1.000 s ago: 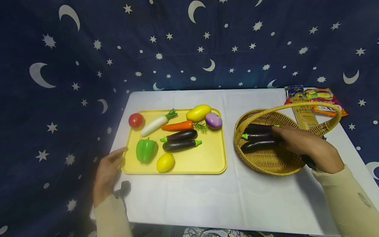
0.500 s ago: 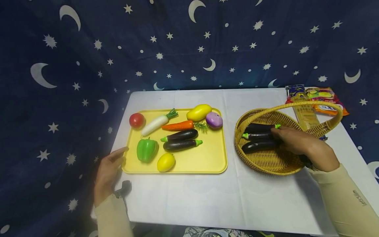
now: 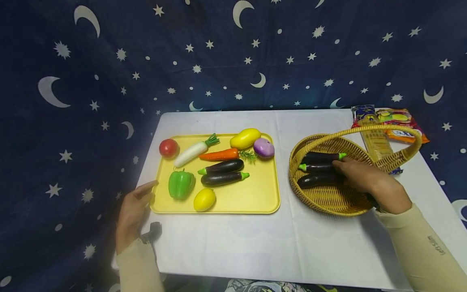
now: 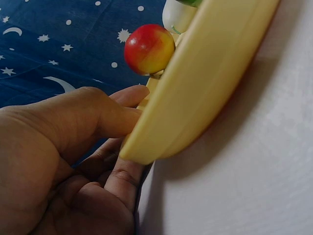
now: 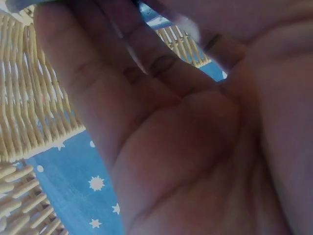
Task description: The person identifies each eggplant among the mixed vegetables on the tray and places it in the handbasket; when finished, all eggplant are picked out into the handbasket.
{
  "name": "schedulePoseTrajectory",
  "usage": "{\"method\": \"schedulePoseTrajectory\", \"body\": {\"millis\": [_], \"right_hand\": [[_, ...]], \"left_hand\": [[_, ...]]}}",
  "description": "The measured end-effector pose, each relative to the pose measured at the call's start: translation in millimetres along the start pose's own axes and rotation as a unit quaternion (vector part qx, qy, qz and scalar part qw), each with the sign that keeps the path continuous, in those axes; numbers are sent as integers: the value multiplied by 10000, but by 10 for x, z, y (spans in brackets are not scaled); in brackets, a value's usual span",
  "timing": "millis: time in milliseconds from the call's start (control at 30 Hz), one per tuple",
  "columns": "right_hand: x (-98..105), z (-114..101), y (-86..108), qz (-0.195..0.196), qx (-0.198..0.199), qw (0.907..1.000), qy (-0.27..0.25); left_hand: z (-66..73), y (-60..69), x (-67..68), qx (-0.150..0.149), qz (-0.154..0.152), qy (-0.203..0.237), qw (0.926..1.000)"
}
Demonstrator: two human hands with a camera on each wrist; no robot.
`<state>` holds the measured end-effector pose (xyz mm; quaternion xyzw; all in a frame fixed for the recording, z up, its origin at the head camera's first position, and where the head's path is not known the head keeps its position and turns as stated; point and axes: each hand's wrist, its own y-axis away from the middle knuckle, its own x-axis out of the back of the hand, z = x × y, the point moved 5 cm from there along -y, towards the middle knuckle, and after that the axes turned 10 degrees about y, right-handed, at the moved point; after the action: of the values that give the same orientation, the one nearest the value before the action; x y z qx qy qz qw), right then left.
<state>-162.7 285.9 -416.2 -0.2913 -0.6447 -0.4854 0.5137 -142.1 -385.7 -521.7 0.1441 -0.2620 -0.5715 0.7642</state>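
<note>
My left hand (image 3: 131,213) grips the left edge of a yellow tray (image 3: 251,198); in the left wrist view, the thumb lies over the tray's rim (image 4: 195,88) with fingers beneath it. Over on the right, my right hand (image 3: 368,178) reaches into a wicker basket (image 3: 332,199). Three dark eggplants lie side by side there: an upper eggplant (image 3: 321,157), a middle eggplant (image 3: 319,168) and a lower eggplant (image 3: 316,181). My fingers are at the right ends of the middle and lower ones. In the right wrist view, the right palm (image 5: 181,142) is bare, its fingers fairly straight, fingertips out of sight.
On the tray lie a red round fruit (image 3: 168,148), white radish (image 3: 191,154), carrot (image 3: 220,155), two eggplants (image 3: 224,179), green pepper (image 3: 181,184), lemon (image 3: 204,200), yellow fruit (image 3: 245,139) and purple onion (image 3: 264,148). Packets (image 3: 395,117) lie behind the basket, whose handle (image 3: 379,127) arches above it.
My right hand has drawn slightly back and to the right, baring the upper eggplant's green stem. The eggplants lie nearly as before, and the left hand has kept its place on the tray.
</note>
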Motion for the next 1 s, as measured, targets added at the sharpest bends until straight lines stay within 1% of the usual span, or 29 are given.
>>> {"method": "schedulePoseTrajectory", "body": {"millis": [133,267,367,433,500,633,800,867,933,967,1000], "right_hand": [[-17,-26,-26,32,40,10000,-6],[-45,-32,-56,88,95,9999,-23],[-57,-28,-74,21,31,10000,34],[-58,-26,-80,-25,-29,10000,60],[-65,-21,-87,-64,-92,9999,96],[-63,-18,-94,15,-127,9998,174],[-95,5,-86,225,-139,9991,346],[-74,16,-49,200,-219,9991,310],[-7,9,14,187,-346,9990,235],[49,-11,51,252,-415,9986,206],[118,-40,91,396,-445,9980,198]], "left_hand": [[11,16,7,-54,-32,-74,10000],[-1,3,12,-78,-84,-52,9999],[-21,-16,15,-84,-135,-9,9999],[-32,-17,19,-61,-132,-71,9999],[-34,-15,20,-108,-148,-134,9997],[-36,-11,19,-205,-156,-215,9994],[-45,-16,15,-199,-144,-121,9996],[-43,-16,12,-211,-143,-81,9996],[-38,-16,12,-238,-131,-83,9996],[-30,-10,14,-248,-110,-109,9996],[-23,-7,16,-265,-109,-111,9995]]}}
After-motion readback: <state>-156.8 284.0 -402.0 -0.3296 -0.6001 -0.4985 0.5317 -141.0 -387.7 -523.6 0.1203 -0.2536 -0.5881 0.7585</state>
